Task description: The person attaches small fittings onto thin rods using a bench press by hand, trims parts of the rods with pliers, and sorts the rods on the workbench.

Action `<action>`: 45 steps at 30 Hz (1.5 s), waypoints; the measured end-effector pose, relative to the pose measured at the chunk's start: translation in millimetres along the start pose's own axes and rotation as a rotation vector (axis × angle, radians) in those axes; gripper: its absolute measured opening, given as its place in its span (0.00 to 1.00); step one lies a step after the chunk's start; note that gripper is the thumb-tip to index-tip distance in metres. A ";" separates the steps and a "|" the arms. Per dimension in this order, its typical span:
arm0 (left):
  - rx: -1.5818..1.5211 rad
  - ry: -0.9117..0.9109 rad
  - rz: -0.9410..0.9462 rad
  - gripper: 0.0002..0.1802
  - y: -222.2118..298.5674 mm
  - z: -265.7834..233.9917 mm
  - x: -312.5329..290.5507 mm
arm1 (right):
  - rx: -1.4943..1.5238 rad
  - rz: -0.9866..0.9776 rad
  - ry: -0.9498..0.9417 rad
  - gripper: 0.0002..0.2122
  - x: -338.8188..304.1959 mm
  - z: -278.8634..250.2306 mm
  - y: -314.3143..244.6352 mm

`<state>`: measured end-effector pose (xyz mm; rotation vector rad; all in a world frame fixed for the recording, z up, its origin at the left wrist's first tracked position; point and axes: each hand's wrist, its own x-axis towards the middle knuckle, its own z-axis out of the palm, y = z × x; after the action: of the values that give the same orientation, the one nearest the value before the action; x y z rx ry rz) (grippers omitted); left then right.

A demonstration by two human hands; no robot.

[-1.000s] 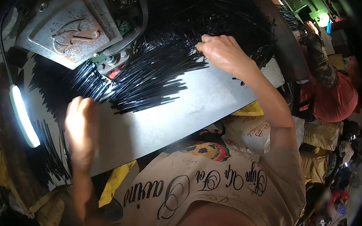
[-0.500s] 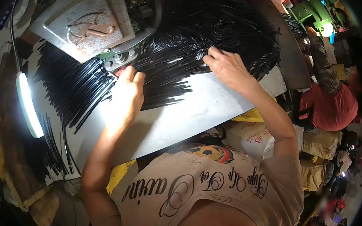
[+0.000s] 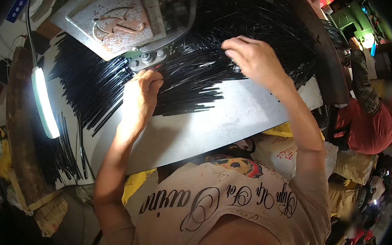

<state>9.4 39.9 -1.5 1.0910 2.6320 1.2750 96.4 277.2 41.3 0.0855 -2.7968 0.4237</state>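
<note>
My left hand is closed just in front of the base of a grey metal machine. Its fingertips are pinched together, and whatever lies between them is hidden. A small red bit shows beside those fingers. Over the heap of thin black strips, my right hand is raised with curled fingers, thumb close to them; I cannot make out anything in it. More black strips fan out left of the machine and beneath the left hand.
A pale metal tabletop runs along my front. At the left hangs a lit tube lamp on a thin stalk, near a brown wooden edge. White and yellow sacks lie below the table. A person in red works at the far right beside a green machine.
The whole view has shifted, so the table and machine sit further right. My right hand has risen off the strips and come nearer the machine. My left hand stays by the base.
</note>
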 end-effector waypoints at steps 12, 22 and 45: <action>0.120 -0.049 0.080 0.07 1.8 -2.9 -3.1 | 0.384 -0.017 -0.115 0.06 19.7 13.5 1.0; 0.364 0.202 0.433 0.11 28.6 0.6 -2.9 | 0.812 0.201 -0.356 0.06 24.6 26.9 -15.3; 0.065 0.264 -0.035 0.06 -12.9 -16.1 -1.4 | 1.787 0.511 0.121 0.07 47.1 86.9 -65.8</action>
<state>-2.0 22.6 -0.2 0.9373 2.8848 1.4262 33.0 187.9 -4.6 -0.2540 -1.3908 2.6069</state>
